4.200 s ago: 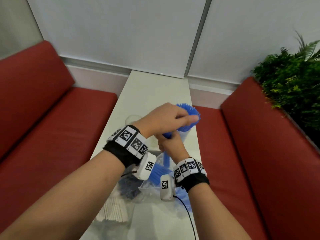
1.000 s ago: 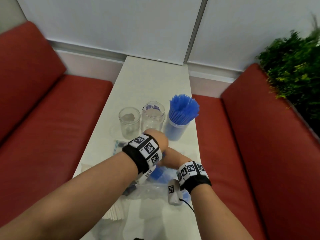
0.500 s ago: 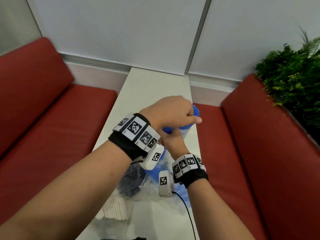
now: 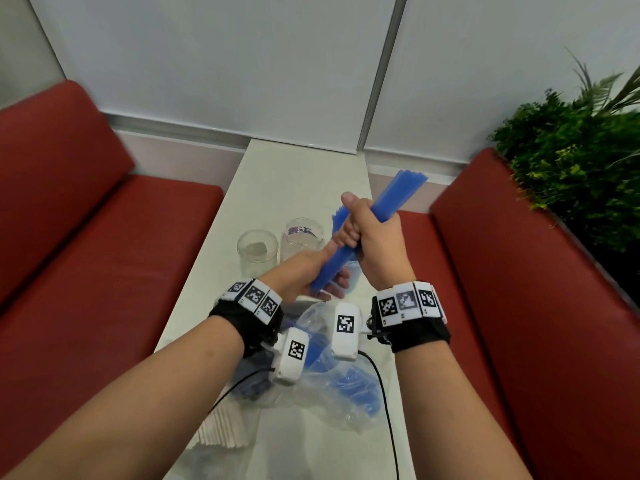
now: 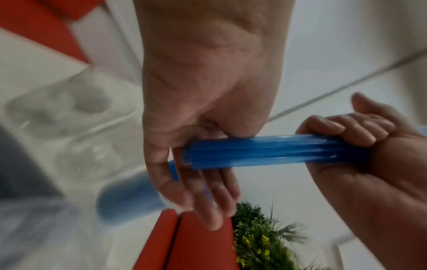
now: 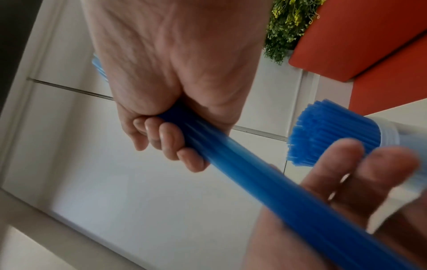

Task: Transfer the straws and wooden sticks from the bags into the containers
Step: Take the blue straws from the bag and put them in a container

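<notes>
The bundle of blue straws (image 4: pixel 377 216) is held tilted above the table (image 4: pixel 298 174). The right hand (image 4: pixel 375 237) is fisted round its middle; the left hand (image 4: pixel 304 271), fingers straight, squares its lower end. Step: loading straws. Next: stand the bundle upright in the straw-filled container (image 6: pixel 397 138) behind it.
</notes>
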Demonstrator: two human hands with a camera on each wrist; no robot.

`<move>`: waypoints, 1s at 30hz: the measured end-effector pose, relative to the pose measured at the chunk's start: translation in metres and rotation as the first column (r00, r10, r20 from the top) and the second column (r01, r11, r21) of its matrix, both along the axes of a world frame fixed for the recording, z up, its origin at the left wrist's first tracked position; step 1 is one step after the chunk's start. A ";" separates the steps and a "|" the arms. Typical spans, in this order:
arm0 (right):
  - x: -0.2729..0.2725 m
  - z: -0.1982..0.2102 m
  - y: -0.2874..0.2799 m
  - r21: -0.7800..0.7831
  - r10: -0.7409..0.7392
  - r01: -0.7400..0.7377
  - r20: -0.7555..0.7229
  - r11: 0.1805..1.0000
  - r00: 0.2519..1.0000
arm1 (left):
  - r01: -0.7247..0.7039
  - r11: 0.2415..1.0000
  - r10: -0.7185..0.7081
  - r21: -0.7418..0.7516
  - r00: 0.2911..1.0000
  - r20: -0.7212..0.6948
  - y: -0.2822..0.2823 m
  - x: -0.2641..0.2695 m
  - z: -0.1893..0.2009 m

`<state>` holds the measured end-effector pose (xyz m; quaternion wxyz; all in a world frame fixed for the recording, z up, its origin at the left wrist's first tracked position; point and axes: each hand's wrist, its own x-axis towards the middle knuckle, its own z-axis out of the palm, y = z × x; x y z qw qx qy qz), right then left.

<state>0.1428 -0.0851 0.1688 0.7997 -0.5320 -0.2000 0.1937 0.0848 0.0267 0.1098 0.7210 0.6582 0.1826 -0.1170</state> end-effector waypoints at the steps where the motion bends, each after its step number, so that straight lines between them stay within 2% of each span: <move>1: 0.000 -0.001 0.000 0.002 -0.007 0.007 -0.005 1.000 1.000 | 0.003 0.996 -0.007 -0.088 0.999 -0.036 -0.003 -0.001 -0.007; 4: 0.003 -0.012 -0.005 -0.027 -0.042 0.041 -0.007 0.999 0.999 | 0.005 0.989 -0.020 -0.146 0.995 -0.102 -0.004 -0.003 -0.019; 6: 0.012 -0.022 -0.015 -0.156 -0.056 0.066 0.067 0.986 0.996 | -0.009 0.994 -0.004 -0.105 0.992 -0.123 0.000 -0.002 -0.023; 8: 0.024 -0.026 -0.030 -0.405 0.052 0.012 0.145 0.914 0.988 | -0.015 0.999 0.010 -0.036 0.991 -0.131 0.005 0.001 -0.030; 10: 0.038 -0.026 -0.045 -0.593 0.217 -0.132 0.074 0.795 0.973 | -0.017 0.999 0.022 0.035 0.990 -0.139 0.010 0.005 -0.040; 12: 0.048 -0.022 -0.055 -0.650 0.310 -0.238 -0.004 0.722 0.951 | -0.018 0.998 0.027 0.066 0.990 -0.135 0.012 0.009 -0.051; 13: 0.053 -0.019 -0.057 -0.650 0.319 -0.246 -0.005 0.719 0.948 | -0.032 0.998 0.039 0.063 0.992 -0.121 0.012 0.013 -0.056; 16: 0.069 -0.007 -0.059 -0.617 0.256 -0.145 0.095 0.774 0.962 | -0.158 0.987 0.160 0.044 0.985 -0.065 0.007 0.027 -0.072; 18: 0.084 0.003 -0.060 -0.570 0.138 -0.003 0.194 0.822 0.971 | -0.201 0.976 0.206 0.081 0.976 -0.069 0.007 0.034 -0.083; 20: 0.100 0.010 -0.061 -0.508 -0.036 0.187 0.293 0.841 0.955 | -0.110 0.978 0.126 0.177 0.989 -0.078 0.009 0.035 -0.095; 22: 0.114 0.011 -0.059 -0.445 -0.189 0.345 0.358 0.826 0.914 | 0.057 0.953 -0.030 0.296 0.995 -0.094 0.008 0.034 -0.106; 24: 0.122 0.004 -0.051 -0.410 -0.275 0.424 0.374 0.808 0.886 | 0.237 0.855 -0.195 0.461 0.971 -0.137 0.006 0.031 -0.113; 26: 0.125 -0.007 -0.044 -0.424 -0.316 0.462 0.372 0.779 0.873 | 0.391 0.673 -0.341 0.628 0.917 -0.206 0.003 0.029 -0.117; 28: 0.127 -0.019 -0.038 -0.448 -0.338 0.471 0.346 0.760 0.875 | 0.484 0.524 -0.445 0.701 0.857 -0.259 0.001 0.027 -0.121; 30: 0.128 -0.031 -0.034 -0.471 -0.343 0.460 0.316 0.753 0.885 | 0.557 0.420 -0.515 0.716 0.796 -0.317 -0.002 0.024 -0.127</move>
